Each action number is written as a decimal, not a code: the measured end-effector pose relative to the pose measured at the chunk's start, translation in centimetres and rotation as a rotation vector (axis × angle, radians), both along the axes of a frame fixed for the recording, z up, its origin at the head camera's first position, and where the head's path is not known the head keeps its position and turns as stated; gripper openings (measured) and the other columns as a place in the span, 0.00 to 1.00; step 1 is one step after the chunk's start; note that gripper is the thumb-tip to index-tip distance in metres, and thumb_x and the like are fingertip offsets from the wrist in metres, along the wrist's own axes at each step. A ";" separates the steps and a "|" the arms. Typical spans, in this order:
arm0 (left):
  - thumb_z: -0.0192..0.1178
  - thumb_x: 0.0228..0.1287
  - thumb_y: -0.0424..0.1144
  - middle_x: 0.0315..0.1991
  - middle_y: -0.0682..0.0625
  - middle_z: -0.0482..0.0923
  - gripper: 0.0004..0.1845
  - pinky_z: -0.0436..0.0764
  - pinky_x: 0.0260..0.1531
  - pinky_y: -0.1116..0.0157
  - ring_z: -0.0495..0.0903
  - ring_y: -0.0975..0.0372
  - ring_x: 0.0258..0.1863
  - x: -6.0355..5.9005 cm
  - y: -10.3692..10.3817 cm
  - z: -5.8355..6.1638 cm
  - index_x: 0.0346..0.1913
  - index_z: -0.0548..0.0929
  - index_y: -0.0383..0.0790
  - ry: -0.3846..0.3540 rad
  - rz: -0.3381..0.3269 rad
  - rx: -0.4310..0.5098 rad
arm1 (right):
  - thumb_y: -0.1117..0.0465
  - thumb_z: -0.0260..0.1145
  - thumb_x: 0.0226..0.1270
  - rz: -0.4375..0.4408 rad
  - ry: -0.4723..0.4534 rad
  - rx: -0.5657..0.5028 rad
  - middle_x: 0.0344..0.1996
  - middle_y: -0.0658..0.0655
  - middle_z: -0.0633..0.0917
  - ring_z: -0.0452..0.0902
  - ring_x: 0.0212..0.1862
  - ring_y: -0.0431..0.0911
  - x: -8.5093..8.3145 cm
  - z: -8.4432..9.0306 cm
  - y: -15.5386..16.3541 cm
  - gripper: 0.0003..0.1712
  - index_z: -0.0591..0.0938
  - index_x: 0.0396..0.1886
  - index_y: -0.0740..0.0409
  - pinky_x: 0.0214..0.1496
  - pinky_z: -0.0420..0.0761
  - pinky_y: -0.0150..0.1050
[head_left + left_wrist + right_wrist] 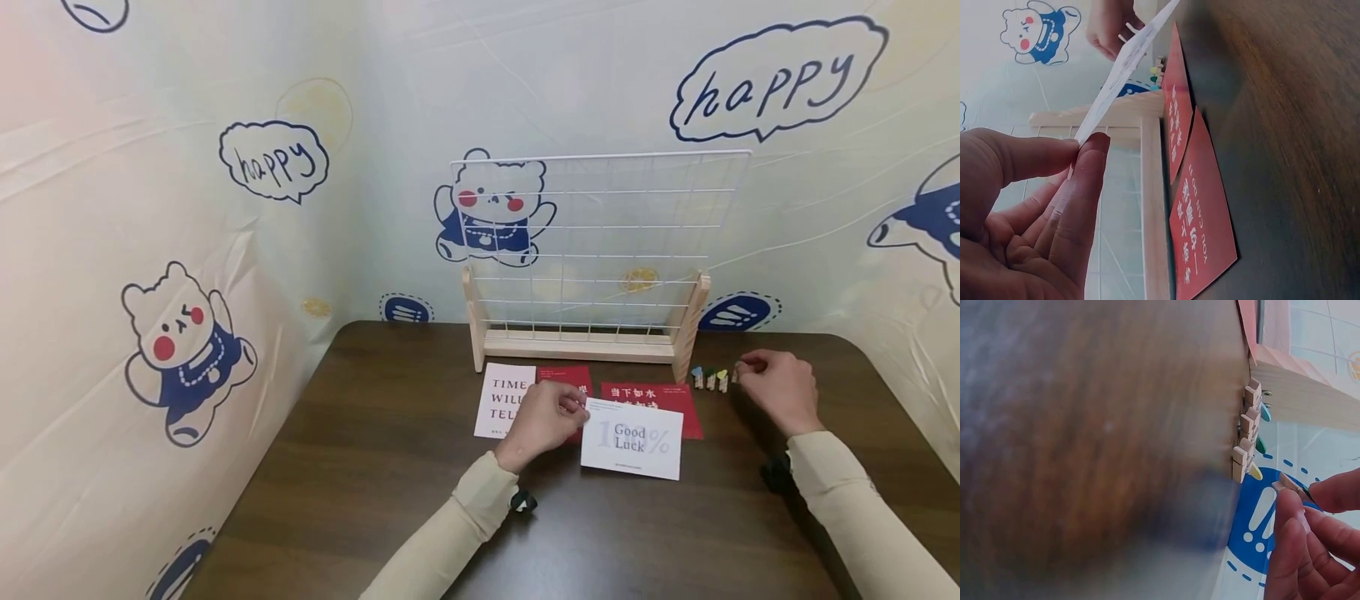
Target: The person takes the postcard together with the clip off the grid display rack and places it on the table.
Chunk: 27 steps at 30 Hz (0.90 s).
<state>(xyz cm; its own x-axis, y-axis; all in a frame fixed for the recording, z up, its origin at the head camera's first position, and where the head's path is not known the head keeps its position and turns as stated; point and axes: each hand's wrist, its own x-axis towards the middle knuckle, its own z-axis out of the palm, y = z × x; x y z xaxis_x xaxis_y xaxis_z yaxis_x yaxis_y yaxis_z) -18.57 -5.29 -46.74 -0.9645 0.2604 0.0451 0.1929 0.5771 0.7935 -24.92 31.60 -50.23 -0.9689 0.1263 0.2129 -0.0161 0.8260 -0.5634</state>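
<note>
Left hand point(543, 419) pinches the left edge of the white card point(632, 439), thumb against forefinger; the wrist view shows the card lifted at a slant off the table point(375, 467), its far side low over the red cards point(652, 398). Right hand point(776, 385) pinches one small wooden clip point(1290, 485) between thumb and fingertips, just beside the row of three clips point(710, 379) by the rack foot. Another white card point(504, 398) lies flat left of the hand. Wire grid rack point(592, 250) stands upright behind. The card looks light, thin and bendy, so an edge pinch suits it, though it would probably flop. The clip looks tiny, stiff and easy to fumble; best squeezed at its tail.
</note>
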 end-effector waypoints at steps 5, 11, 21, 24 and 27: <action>0.70 0.64 0.33 0.35 0.47 0.92 0.06 0.80 0.28 0.76 0.83 0.74 0.27 0.1 0.2 0.0 0.42 0.90 0.37 0.016 0.002 -0.020 | 0.54 0.63 0.71 0.007 -0.008 -0.001 0.33 0.66 0.91 0.83 0.32 0.56 -0.1 0.3 -0.1 0.19 0.88 0.46 0.66 0.25 0.68 0.37; 0.72 0.63 0.34 0.31 0.50 0.91 0.06 0.76 0.24 0.75 0.80 0.75 0.23 0.4 0.3 0.0 0.42 0.91 0.38 0.044 -0.005 -0.066 | 0.54 0.64 0.71 0.019 -0.027 0.009 0.33 0.66 0.91 0.83 0.31 0.54 0.0 0.6 -0.1 0.19 0.88 0.46 0.66 0.25 0.68 0.37; 0.71 0.63 0.34 0.26 0.53 0.89 0.09 0.75 0.25 0.76 0.77 0.75 0.19 0.9 0.5 -0.3 0.45 0.91 0.36 0.052 -0.019 -0.063 | 0.54 0.63 0.71 0.033 -0.073 0.016 0.34 0.66 0.91 0.83 0.32 0.58 0.1 0.9 0.4 0.19 0.88 0.45 0.67 0.23 0.69 0.39; 0.71 0.62 0.34 0.26 0.52 0.89 0.10 0.76 0.25 0.76 0.78 0.76 0.19 1.0 0.7 -0.4 0.46 0.90 0.35 0.049 -0.028 -0.053 | 0.54 0.63 0.71 0.036 -0.080 0.022 0.36 0.68 0.91 0.83 0.33 0.59 0.1 0.9 0.5 0.19 0.88 0.45 0.67 0.23 0.69 0.39; 0.71 0.62 0.33 0.25 0.52 0.89 0.11 0.76 0.24 0.76 0.77 0.76 0.19 1.1 0.8 -0.5 0.46 0.90 0.34 0.041 -0.034 -0.045 | 0.54 0.64 0.71 0.039 -0.095 0.028 0.38 0.69 0.90 0.83 0.33 0.59 0.0 0.9 0.6 0.19 0.88 0.45 0.66 0.23 0.69 0.39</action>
